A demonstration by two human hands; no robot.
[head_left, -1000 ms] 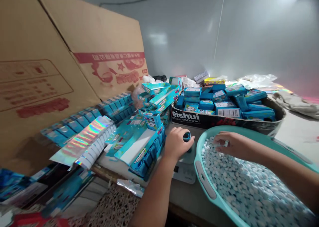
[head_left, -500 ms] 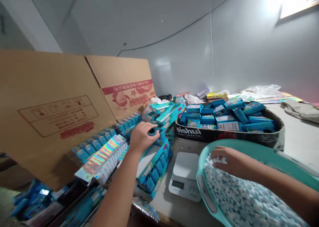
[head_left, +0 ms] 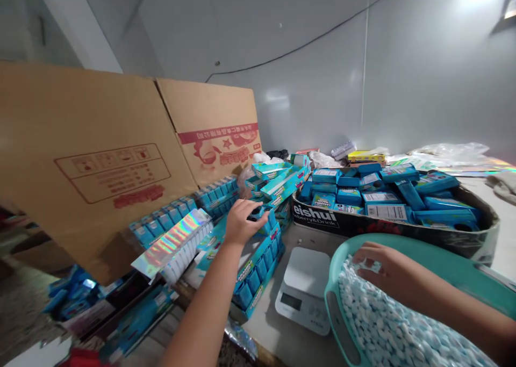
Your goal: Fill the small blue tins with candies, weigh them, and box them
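Observation:
My left hand (head_left: 243, 223) is closed around a small blue candy box (head_left: 264, 220), partly hidden by the fingers. It is just above a blue display carton (head_left: 258, 273) that holds a row of similar small boxes. Over the near left part of a turquoise basin (head_left: 334, 281), my right hand (head_left: 379, 262) is closed on a few white wrapped candies (head_left: 368, 265). Many pale blue and white candies (head_left: 387, 318) fill the basin below it. A white kitchen scale (head_left: 304, 289) lies between the carton and the basin.
A black-sided tray (head_left: 355, 225) heaped with blue boxes stands behind the basin. Folded display cartons (head_left: 278, 181) are stacked behind my left hand. A big brown cardboard box (head_left: 116, 136) rises at left, with a shiny holographic strip (head_left: 177, 240) in front.
The view has swung slightly left, so things appear farther right. Both hands keep nearly the same places, the left at the small box, the right gripping candies over the basin.

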